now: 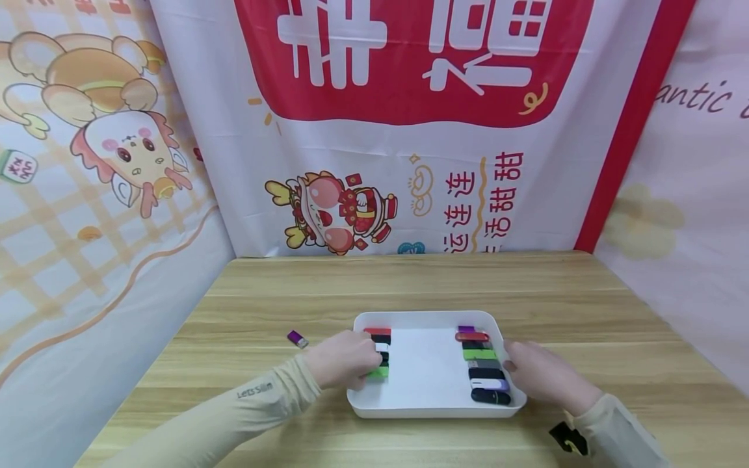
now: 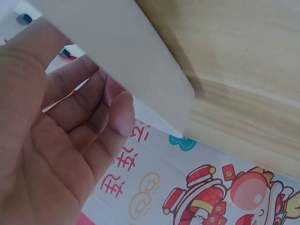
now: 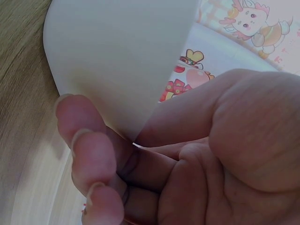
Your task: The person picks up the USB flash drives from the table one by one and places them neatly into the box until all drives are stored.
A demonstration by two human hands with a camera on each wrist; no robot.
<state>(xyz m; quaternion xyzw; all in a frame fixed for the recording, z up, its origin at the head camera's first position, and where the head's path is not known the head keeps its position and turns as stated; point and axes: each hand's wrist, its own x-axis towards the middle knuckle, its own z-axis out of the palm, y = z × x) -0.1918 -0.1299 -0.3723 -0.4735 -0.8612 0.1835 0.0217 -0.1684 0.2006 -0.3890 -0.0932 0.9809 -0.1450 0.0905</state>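
Observation:
A white tray (image 1: 430,413) stands on the wooden table, with a row of USB sticks along each short side. My left hand (image 1: 345,359) reaches over the left wall, its fingers at the left row of USB sticks (image 1: 379,333). In the left wrist view, the tray wall (image 2: 136,61) hides the thumb and index fingertips, so any hold there is hidden; the other fingers are curled. My right hand (image 1: 544,376) grips the tray's right wall, thumb over the rim and fingers (image 3: 93,157) outside. Beside it, inside the tray, lies the right row of USB sticks (image 1: 487,374).
A purple USB stick (image 1: 297,338) lies on the table (image 1: 281,286) left of the tray. Near the right sleeve is a black item with a yellowish mark (image 1: 564,437). Printed cloths (image 1: 409,143) hang behind and at both sides of the table.

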